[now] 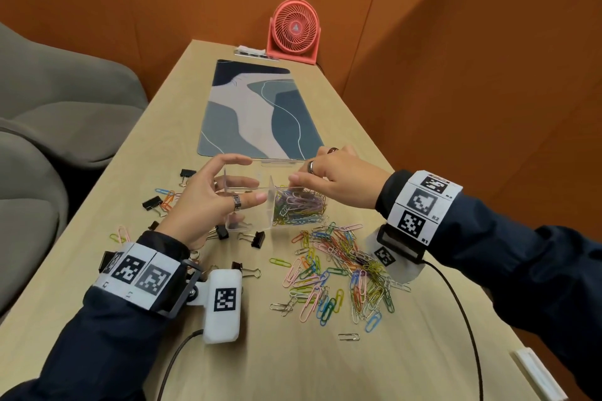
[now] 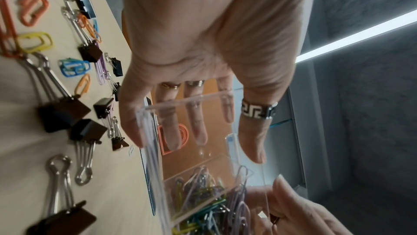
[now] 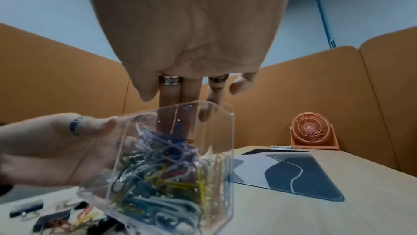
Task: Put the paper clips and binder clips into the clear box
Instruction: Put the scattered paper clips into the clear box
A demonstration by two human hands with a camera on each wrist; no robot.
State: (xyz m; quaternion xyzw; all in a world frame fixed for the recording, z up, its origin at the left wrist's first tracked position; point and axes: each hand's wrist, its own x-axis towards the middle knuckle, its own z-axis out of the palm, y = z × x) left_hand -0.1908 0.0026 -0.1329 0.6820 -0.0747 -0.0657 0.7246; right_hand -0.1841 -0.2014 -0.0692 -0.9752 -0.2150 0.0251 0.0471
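Note:
A clear box (image 1: 247,205) with two compartments is tilted at the table's middle. My left hand (image 1: 237,179) grips its empty left compartment, thumb on the near wall and fingers behind the far wall (image 2: 192,149). Its right compartment holds a heap of coloured paper clips (image 1: 299,205). My right hand (image 1: 303,172) hovers over that compartment; its straight fingers (image 3: 169,107) point down into it, the thumb apart, with nothing seen in them. More loose paper clips (image 1: 342,264) lie spread in front of the box. Black binder clips (image 1: 153,203) lie scattered at its left and front (image 2: 65,112).
A blue patterned desk mat (image 1: 257,114) lies behind the box, with a flat clear lid (image 1: 283,161) at its near edge. A coral fan (image 1: 293,31) stands at the far end. Grey chairs (image 1: 49,107) flank the table's left edge. Orange walls close in on the right.

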